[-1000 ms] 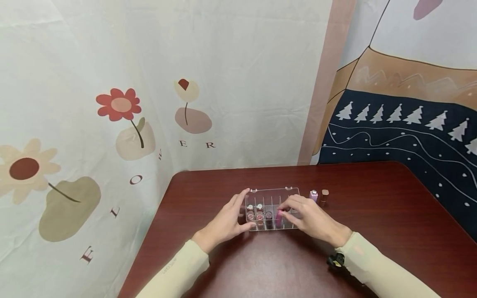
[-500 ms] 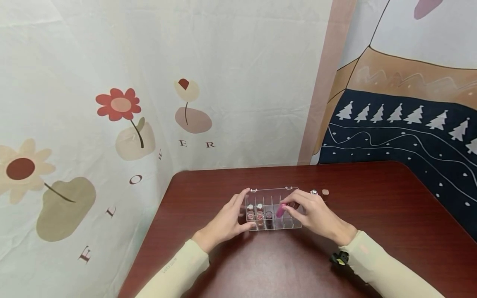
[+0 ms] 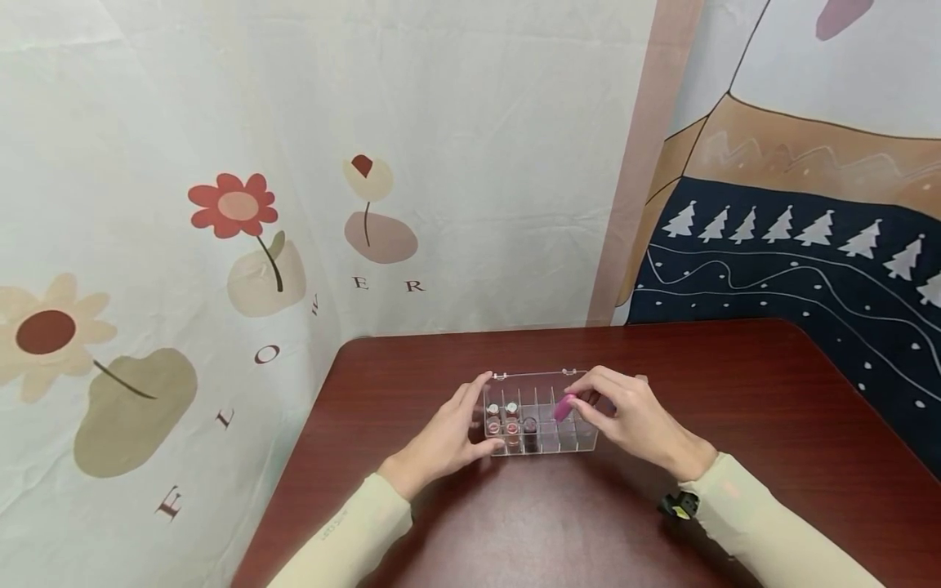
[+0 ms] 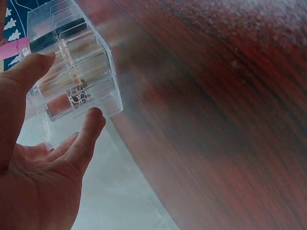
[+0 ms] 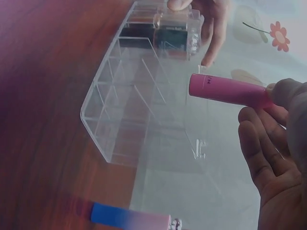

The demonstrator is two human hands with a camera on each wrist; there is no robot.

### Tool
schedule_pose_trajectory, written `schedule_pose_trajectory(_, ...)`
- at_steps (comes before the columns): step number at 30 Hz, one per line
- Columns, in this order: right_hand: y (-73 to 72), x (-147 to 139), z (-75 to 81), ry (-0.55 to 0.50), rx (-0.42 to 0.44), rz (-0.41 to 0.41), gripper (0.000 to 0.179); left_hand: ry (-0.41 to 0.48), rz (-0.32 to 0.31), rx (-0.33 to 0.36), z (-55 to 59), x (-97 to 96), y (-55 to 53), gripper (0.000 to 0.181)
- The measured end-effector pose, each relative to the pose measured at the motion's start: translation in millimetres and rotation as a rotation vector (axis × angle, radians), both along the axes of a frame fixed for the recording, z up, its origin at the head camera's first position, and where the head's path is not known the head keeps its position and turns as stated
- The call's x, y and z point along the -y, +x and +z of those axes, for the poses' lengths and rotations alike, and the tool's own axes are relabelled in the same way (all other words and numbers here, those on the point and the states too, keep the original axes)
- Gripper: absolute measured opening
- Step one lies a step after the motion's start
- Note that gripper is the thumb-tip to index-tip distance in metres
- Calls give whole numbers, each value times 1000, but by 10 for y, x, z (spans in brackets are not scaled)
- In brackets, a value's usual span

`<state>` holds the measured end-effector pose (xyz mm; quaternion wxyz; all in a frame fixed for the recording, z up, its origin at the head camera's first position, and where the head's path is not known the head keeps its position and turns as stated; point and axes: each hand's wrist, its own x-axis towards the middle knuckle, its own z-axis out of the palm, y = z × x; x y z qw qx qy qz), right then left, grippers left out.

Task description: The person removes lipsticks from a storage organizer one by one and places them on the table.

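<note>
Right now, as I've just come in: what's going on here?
A person's right hand pinches a pink tube, tilted, above a clear divided case. The left hand rests at the case's left end, where other tubes fill compartments. A blue-and-pink tube stands on the table by the right end.

Pale green sleeves (image 3: 367,518), small lettering (image 3: 334,525), bare hands (image 3: 444,429)

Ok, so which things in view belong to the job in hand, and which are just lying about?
Job, judging by the hands:
pink tube, pinched by the right hand
clear divided box, left hand at its end
capped tubes in its compartments
probably the blue-and-pink tube beside it

Just about:
flower-print cloth
tree-print cloth
black wrist device
</note>
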<state>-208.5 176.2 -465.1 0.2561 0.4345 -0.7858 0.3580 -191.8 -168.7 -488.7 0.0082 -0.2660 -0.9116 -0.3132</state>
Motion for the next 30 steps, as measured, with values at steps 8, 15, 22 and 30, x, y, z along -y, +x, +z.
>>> schedule_pose_trajectory(8,0,-107,61,7,23,-48,45,-33,6,-6,2,14,7,111)
schedule_pose_trajectory(15,-35,-187,105,-5,-20,-82,34,-61,18,-25,18,11,22,112)
schedule_pose_trajectory(22,-74,-282,139,-28,-34,-105,38,-113,40,-45,12,-3,39,113)
schedule_pose_trajectory(30,-96,-440,161,-26,-14,-167,50,-184,56,-94,47,-35,49,113)
